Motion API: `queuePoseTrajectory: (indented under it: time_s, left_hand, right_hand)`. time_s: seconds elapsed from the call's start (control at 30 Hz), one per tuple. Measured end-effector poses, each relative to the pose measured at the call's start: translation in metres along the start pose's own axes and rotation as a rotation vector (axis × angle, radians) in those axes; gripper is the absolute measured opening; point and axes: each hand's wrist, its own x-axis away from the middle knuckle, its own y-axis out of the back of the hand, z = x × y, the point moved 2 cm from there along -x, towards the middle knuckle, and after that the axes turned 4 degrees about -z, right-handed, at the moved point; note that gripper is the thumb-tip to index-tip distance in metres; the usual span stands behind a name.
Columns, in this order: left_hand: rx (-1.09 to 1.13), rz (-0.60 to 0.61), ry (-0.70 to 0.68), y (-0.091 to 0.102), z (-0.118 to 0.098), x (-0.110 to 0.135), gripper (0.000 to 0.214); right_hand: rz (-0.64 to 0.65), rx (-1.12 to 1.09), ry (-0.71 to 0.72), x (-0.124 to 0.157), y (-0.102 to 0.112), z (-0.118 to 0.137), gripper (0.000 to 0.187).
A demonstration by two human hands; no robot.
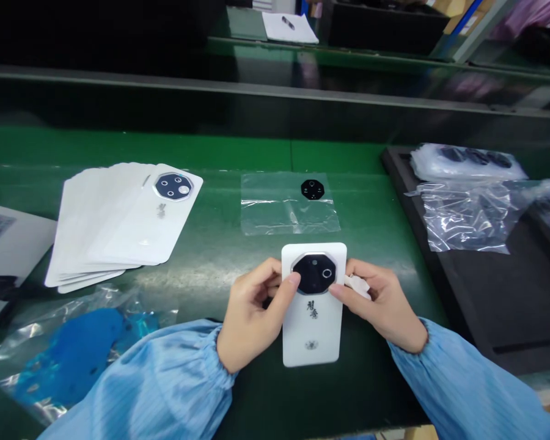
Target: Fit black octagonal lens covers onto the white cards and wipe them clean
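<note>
A white phone back cover (312, 330) with a black octagonal camera lens piece (315, 272) sits upright between my hands above the green mat. My left hand (252, 311) grips its left edge, thumb pressing the lens piece's left rim. My right hand (382, 305) holds the right edge, thumb on the lens piece's right rim, with a small white scrap (358, 285) tucked in its fingers. Both hands are closed round the cover.
A fanned stack of white covers (114, 226) lies at left. A clear film sheet (288, 205) carries a loose black lens piece (312, 189). Plastic bags (467, 208) rest on a black tray (495, 287) at right. A bag with blue film (73, 354) lies front left.
</note>
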Motion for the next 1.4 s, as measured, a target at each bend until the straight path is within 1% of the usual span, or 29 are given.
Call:
queuePoseTrajectory:
  time_s: [0.1,0.2,0.37,0.47,0.63,0.7,0.77,0.8,0.9,0.97,1.07,1.2,1.3,1.4]
  left_hand:
    - [-0.104,-0.028,-0.057,0.002,-0.001,0.004,0.018]
    - [-0.180,-0.029,-0.108,0.002,-0.003,0.006,0.020]
    - [-0.230,-0.039,-0.161,0.002,-0.006,0.008,0.022]
    - [-0.213,-0.045,-0.197,0.003,-0.006,0.009,0.022]
    - [-0.202,-0.072,-0.279,0.005,-0.007,0.012,0.021]
    - [-0.187,-0.075,-0.280,0.005,-0.009,0.013,0.021]
    - [-0.162,-0.066,-0.240,0.006,-0.010,0.014,0.022]
    - [-0.143,-0.053,-0.207,0.006,-0.010,0.014,0.022]
    - [-0.086,0.003,-0.121,0.004,-0.010,0.015,0.020]
    - [-0.072,0.025,-0.129,0.003,-0.011,0.016,0.019]
    - [-0.057,0.050,-0.177,0.002,-0.012,0.019,0.022]
    - [-0.038,0.099,-0.183,-0.001,-0.013,0.023,0.025]
    - [-0.048,0.127,-0.171,-0.002,-0.014,0.024,0.025]
    - [-0.072,0.137,-0.163,-0.002,-0.015,0.025,0.025]
  right_hand:
    - [0.014,-0.070,0.006,0.002,-0.003,-0.003,0.024]
    - [-0.006,-0.165,-0.020,0.002,-0.006,-0.009,0.022]
    - [-0.024,-0.258,-0.061,0.004,-0.012,-0.014,0.022]
    - [-0.032,-0.229,-0.027,0.006,-0.012,-0.014,0.022]
    - [-0.039,-0.107,0.093,0.008,-0.012,-0.007,0.024]
    - [-0.057,-0.056,0.136,0.009,-0.012,-0.002,0.026]
    - [-0.060,-0.026,0.166,0.010,-0.012,0.003,0.028]
    - [-0.042,-0.027,0.170,0.011,-0.013,0.005,0.027]
    - [0.064,-0.070,0.152,0.013,-0.015,0.009,0.020]
    - [0.103,-0.101,0.135,0.014,-0.015,0.011,0.017]
    - [0.082,-0.137,0.149,0.014,-0.016,0.015,0.012]
    - [0.049,-0.107,0.233,0.014,-0.017,0.026,0.001]
    - [0.042,-0.046,0.297,0.015,-0.020,0.031,0.006]
    - [0.027,-0.019,0.287,0.018,-0.024,0.032,0.012]
